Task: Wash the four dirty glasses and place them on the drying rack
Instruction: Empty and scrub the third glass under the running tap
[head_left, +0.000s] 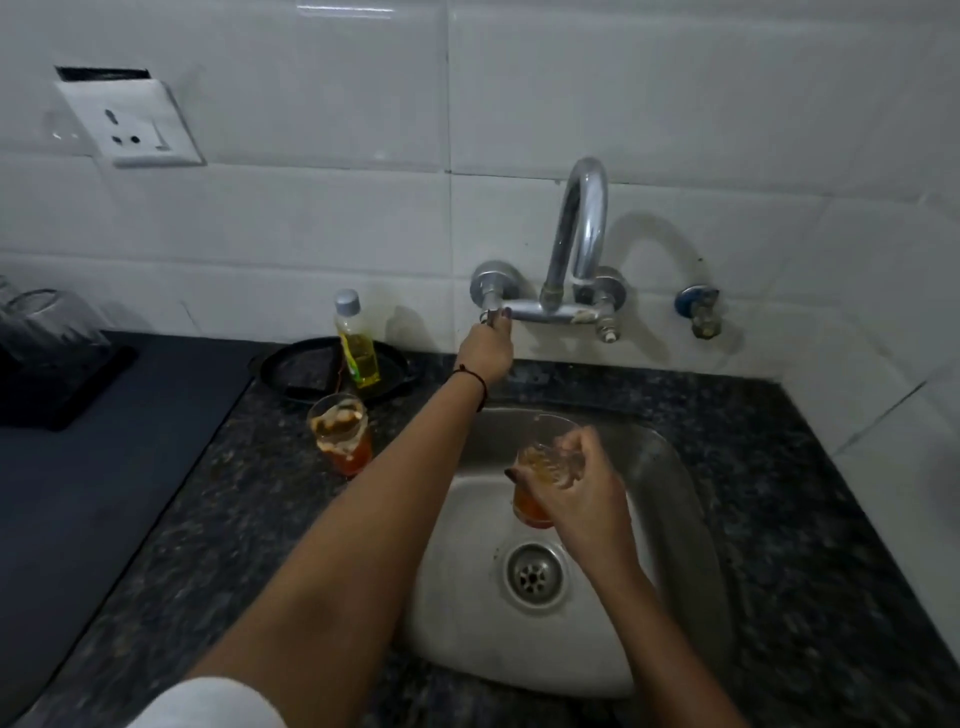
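Orange residue: coats the glass (540, 467) held over the steel sink (675, 519).
Right hand (582, 488): fingers wrapped round that glass, gripping it.
Left hand (485, 348): fingers closed on the tap handle (491, 312).
Second dirty glass (340, 434): stands on the granite counter, left of the sink.
Risk: a hard-opened tap could splash, and a wet one-handed grip may let the glass slip into the basin.
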